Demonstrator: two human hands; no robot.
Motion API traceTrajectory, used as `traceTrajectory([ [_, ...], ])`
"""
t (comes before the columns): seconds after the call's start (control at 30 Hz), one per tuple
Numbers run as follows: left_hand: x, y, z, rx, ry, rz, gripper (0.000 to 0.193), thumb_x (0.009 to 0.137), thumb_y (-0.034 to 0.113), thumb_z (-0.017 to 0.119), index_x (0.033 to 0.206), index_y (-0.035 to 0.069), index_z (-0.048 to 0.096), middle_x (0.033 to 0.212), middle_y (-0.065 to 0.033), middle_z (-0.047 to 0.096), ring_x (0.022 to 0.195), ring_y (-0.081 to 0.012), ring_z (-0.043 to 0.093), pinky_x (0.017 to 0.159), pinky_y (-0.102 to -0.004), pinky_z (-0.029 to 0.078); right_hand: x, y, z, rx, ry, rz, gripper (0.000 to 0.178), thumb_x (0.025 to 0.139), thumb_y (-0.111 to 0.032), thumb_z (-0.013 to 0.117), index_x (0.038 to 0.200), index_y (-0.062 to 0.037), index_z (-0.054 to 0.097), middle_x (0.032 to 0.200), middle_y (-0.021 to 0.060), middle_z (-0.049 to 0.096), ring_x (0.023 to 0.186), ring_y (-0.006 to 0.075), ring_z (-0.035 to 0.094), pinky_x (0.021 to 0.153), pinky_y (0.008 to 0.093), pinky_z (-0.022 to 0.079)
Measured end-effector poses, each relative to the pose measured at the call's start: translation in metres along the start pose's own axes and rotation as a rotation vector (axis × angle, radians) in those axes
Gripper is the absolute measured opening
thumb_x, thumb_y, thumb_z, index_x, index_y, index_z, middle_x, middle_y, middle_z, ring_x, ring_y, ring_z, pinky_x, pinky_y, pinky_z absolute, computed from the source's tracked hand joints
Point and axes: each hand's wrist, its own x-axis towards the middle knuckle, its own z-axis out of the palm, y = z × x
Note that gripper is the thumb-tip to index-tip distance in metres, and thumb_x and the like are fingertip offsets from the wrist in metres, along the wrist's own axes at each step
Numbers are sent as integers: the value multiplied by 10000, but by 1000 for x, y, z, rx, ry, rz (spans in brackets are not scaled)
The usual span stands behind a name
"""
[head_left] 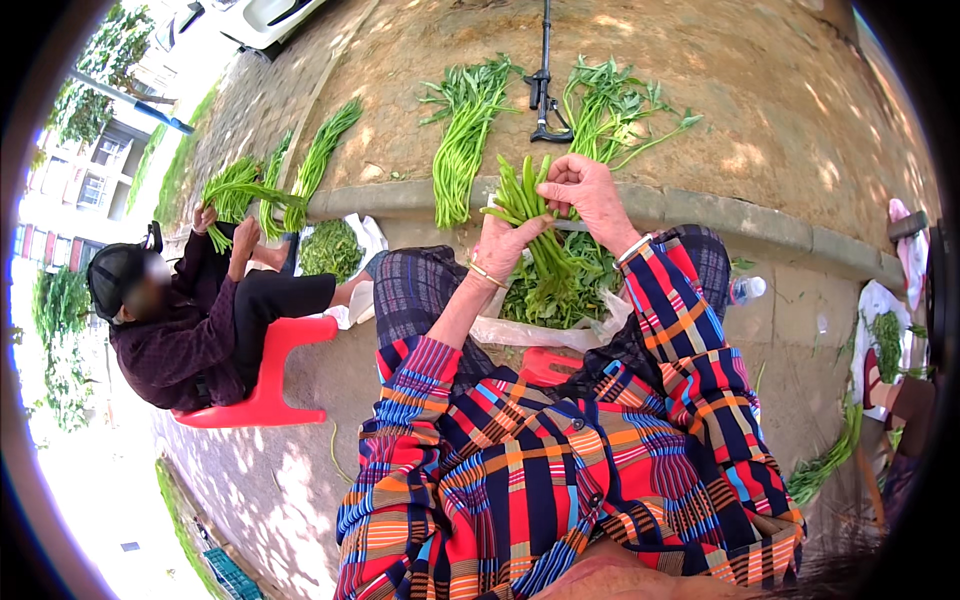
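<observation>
Over the far edge of our leaf-filled bag (500,331), we have the stem bundle (521,192) wrapped in our left hand (503,245); our right hand (590,198) curls against it, its hold unclear. Loosening the left could spill stems.

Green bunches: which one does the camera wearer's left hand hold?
The bunch above the plastic bag of leaves; other bunches lie on the ground, and the co-worker holds one.
</observation>
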Motion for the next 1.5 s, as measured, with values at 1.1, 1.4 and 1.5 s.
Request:
traceTrajectory([
  [1.1,3,-8,-1,31,-76,14,229,803,73,567,1022,9,546,864,-29,599,779,-87,566,665,-220,464,1,5,-6,-273,-218,34,137,793,-106,608,808,8,534,598,5,534,486,49,503,400,178,369],
  [1.4,3,-10,0,36,-94,-40,219,759,51,594,965,20,527,841,-16,582,739,-78,546,652,-224,456,1,6,-4,5,-47,16,163,733,-124,680,767,-23,557,595,-18,542,449,29,474,375,168,342],
  [1.5,5,-10,2,47,-141,-59,260,739,56,607,977,23,508,855,0,563,765,-70,524,679,-227,438,1,3,-4,102,-6,-12,160,739,-109,671,843,-30,579,683,-12,560,472,20,470,383,162,345],
])
